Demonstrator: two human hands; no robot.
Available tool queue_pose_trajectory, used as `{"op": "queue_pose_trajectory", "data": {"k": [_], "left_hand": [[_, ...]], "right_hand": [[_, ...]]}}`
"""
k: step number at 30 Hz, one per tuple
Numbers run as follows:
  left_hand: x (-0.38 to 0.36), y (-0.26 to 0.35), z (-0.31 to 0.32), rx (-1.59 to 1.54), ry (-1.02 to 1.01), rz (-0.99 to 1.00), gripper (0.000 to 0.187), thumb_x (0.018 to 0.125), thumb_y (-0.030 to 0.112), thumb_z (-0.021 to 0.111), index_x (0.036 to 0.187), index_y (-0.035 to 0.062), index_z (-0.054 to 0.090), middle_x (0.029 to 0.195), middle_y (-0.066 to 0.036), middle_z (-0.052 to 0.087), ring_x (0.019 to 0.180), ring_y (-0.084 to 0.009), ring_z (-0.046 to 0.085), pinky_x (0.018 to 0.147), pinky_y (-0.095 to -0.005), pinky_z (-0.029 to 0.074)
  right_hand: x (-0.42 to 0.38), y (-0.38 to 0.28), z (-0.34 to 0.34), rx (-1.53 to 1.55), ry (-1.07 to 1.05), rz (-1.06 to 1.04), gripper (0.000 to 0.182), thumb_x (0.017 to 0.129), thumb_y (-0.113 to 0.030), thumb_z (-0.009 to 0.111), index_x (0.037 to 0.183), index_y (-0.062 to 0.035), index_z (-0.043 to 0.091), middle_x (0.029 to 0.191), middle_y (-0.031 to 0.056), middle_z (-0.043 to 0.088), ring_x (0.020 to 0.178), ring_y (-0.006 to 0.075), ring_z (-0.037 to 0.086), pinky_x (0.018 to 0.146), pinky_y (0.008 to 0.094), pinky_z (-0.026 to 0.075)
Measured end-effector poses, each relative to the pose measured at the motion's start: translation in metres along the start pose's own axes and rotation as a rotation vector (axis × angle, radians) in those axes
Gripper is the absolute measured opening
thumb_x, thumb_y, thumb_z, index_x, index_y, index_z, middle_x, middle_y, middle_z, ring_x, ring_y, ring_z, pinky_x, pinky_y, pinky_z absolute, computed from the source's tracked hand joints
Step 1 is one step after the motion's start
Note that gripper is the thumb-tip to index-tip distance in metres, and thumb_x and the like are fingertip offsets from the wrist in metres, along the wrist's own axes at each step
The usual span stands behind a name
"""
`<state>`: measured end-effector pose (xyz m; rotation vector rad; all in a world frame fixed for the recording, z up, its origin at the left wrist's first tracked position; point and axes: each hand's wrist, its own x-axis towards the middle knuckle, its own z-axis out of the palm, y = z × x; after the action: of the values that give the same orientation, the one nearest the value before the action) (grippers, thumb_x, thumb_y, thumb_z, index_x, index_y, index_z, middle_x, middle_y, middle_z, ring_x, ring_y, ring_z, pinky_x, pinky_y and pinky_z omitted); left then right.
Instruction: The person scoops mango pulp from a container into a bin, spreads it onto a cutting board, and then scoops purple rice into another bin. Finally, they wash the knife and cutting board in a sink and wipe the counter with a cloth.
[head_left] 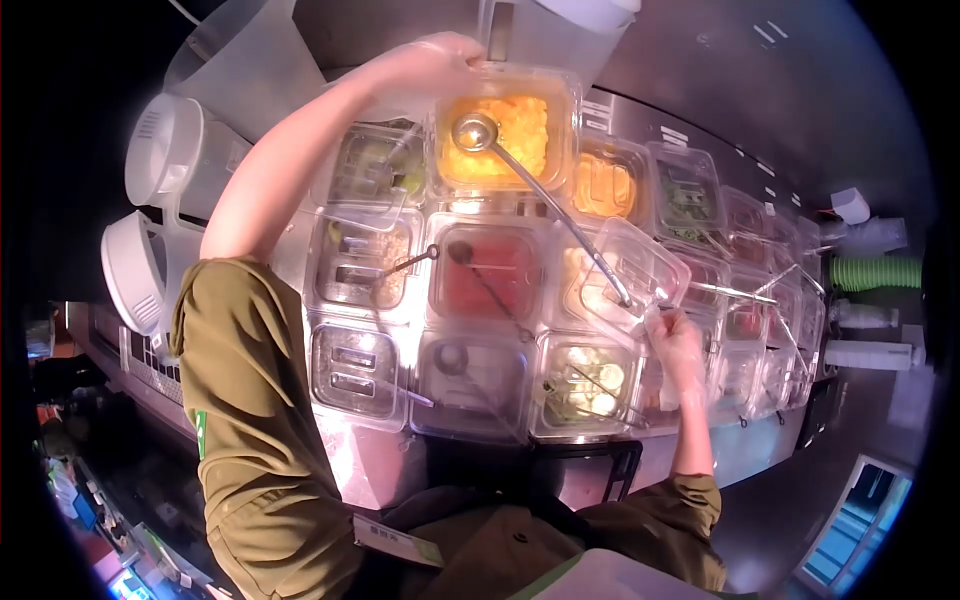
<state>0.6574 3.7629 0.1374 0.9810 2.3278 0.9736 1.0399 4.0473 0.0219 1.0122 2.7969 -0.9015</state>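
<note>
My left hand (445,58), in a thin clear glove, reaches to the far side with its fingers closed at the rim of a clear container of yellow fruit pieces (520,145). A long metal ladle (545,195) lies slantwise, its bowl over the yellow pieces. Its handle end overlaps a tilted clear plastic lid (648,265). My right hand (680,355), also gloved, pinches the near corner of that lid. Below the yellow fruit is a lidded container with red contents (487,275) and a dark spoon across its top.
Rows of lidded clear containers surround my hands, including orange pieces (605,188), green leaves (688,195) and pale green pieces (588,385). Pitchers with white lids (165,150) stand at the left. A stack of green cups (875,273) lies at the far right.
</note>
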Motion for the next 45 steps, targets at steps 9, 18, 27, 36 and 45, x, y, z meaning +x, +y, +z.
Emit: {"op": "queue_pose_trajectory", "data": {"k": [9, 18, 27, 36, 45], "left_hand": [[-0.093, 0.038, -0.026, -0.147, 0.272, -0.086, 0.020, 0.080, 0.018, 0.060, 0.071, 0.0087, 0.045, 0.066, 0.004, 0.044, 0.064, -0.0062, 0.041, 0.055, -0.0239, 0.035], [-0.347, 0.036, 0.092, -0.564, 0.676, -0.400, 0.023, 0.087, 0.017, 0.058, 0.103, 0.0013, 0.057, 0.085, -0.002, 0.057, 0.073, -0.0110, 0.054, 0.067, -0.0247, 0.046], [-0.623, -0.013, 0.168, -1.025, 1.549, -0.151, 0.031, 0.086, 0.005, 0.051, 0.116, -0.0009, 0.052, 0.093, 0.000, 0.056, 0.080, -0.0060, 0.050, 0.069, -0.0186, 0.041], [-0.866, -0.117, 0.107, -1.037, 2.283, 0.483, 0.043, 0.092, 0.010, 0.049, 0.132, 0.0085, 0.035, 0.116, -0.005, 0.053, 0.099, -0.0132, 0.054, 0.085, -0.0261, 0.045], [-1.100, -0.292, -0.017, -0.908, 2.118, -0.502, 0.038, 0.086, 0.014, 0.051, 0.123, 0.0072, 0.050, 0.102, -0.008, 0.060, 0.091, -0.0161, 0.056, 0.080, -0.0292, 0.045]], "right_hand": [[-0.026, -0.039, -0.032, -0.443, 0.315, -0.307, 0.043, 0.073, -0.027, 0.071, 0.102, 0.0002, 0.055, 0.091, 0.0175, 0.058, 0.082, 0.0291, 0.059, 0.071, 0.0346, 0.048], [-0.134, -0.193, 0.027, 0.322, 0.150, -0.957, 0.060, 0.080, -0.023, 0.068, 0.130, -0.0066, 0.039, 0.087, 0.0015, 0.050, 0.074, 0.0100, 0.047, 0.066, 0.0225, 0.043], [-0.330, -0.371, 0.134, 0.547, -1.389, -0.927, 0.025, 0.090, -0.024, 0.055, 0.085, 0.0004, 0.058, 0.072, -0.0009, 0.055, 0.065, 0.0079, 0.048, 0.057, 0.0277, 0.039], [-0.655, -0.538, 0.364, 0.462, -0.891, -1.817, 0.021, 0.084, -0.010, 0.049, 0.100, 0.0027, 0.052, 0.086, 0.0213, 0.055, 0.085, 0.0384, 0.056, 0.073, 0.0444, 0.046], [-0.783, -0.741, 0.583, 0.409, -1.376, -2.098, 0.012, 0.086, -0.013, 0.050, 0.094, -0.0046, 0.053, 0.081, 0.0110, 0.052, 0.074, 0.0268, 0.050, 0.065, 0.0339, 0.042]]}}
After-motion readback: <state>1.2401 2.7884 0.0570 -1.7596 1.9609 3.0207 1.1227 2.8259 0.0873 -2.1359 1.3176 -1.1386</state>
